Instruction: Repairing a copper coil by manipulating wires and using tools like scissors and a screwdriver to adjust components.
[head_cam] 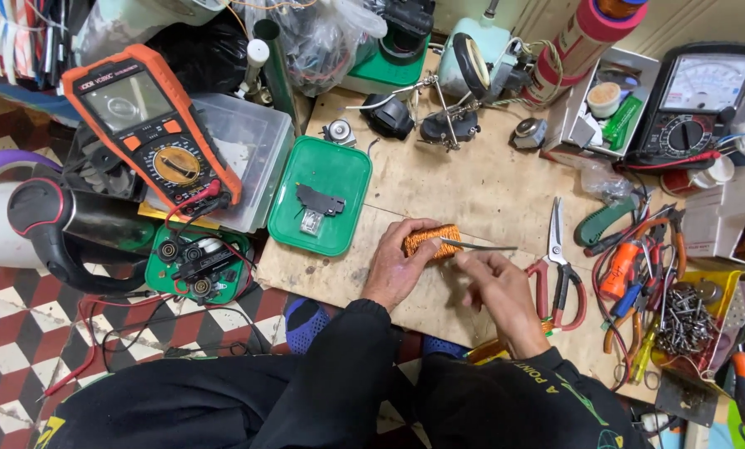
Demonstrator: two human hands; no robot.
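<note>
A worn plywood board (pixel 489 183) is carrying a green plastic tray (pixel 339 170) holding a small black part (pixel 320 199). Near-centre, the left hand (pixel 397 266) is gripping a ribbed copper coil (pixel 431 240); the right hand (pixel 495 283) is pinching what looks like thin metal tweezers (pixel 476 245).

Even, fairly bright overhead light; shadows short and soft on the pale plywood worktop (pixel 489 183). Mild glare on the orange multimeter's grey screen (pixel 125 100), far left. Wide-lens bending at the edges. Centre sharp; near dark sleeves slightly soft.
</note>
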